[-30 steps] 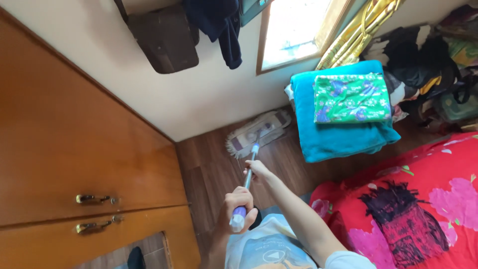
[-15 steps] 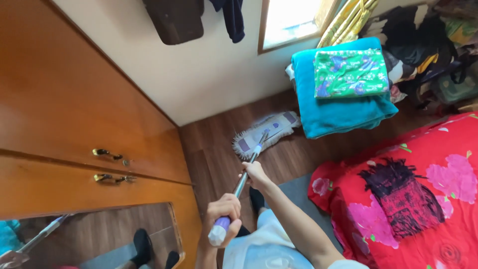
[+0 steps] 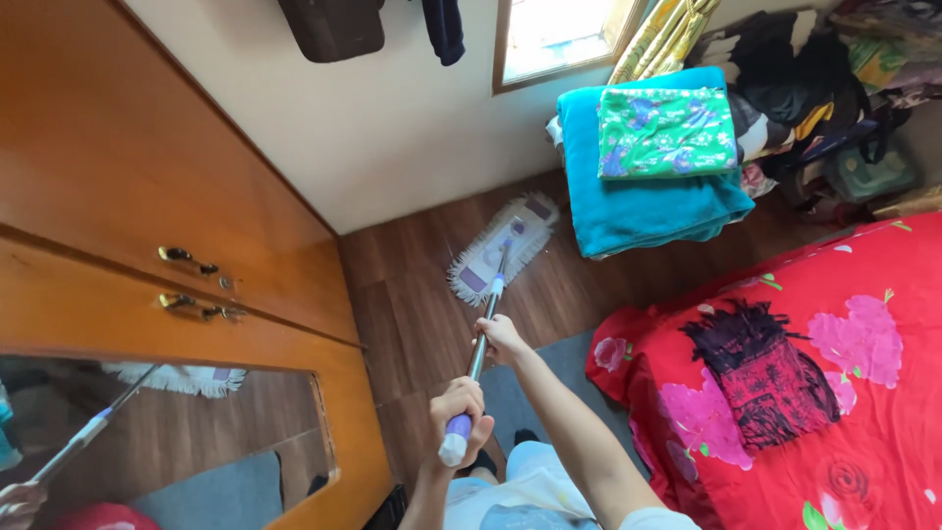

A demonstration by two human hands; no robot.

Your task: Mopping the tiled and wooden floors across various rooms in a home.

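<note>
A flat mop with a white fringed head (image 3: 502,245) lies on the dark wood floor (image 3: 412,304), angled toward the wall. Its metal handle (image 3: 488,306) runs back to me. My left hand (image 3: 459,409) is shut on the purple end grip, close to my body. My right hand (image 3: 500,340) is shut on the handle higher up, arm stretched forward. The mop head sits between the wooden wardrobe (image 3: 118,186) and a folded teal blanket (image 3: 648,196).
A green patterned cloth (image 3: 667,132) lies on the teal blanket. A red floral bedspread (image 3: 785,383) fills the right. A grey mat (image 3: 530,383) lies under my feet. The wardrobe has a mirror (image 3: 157,432) and brass handles (image 3: 191,285). Clothes pile at the far right.
The mop head has swung from lying crosswise to pointing more toward the wall and slid slightly left. My hands stay on the handle. More of the mirror is in view.
</note>
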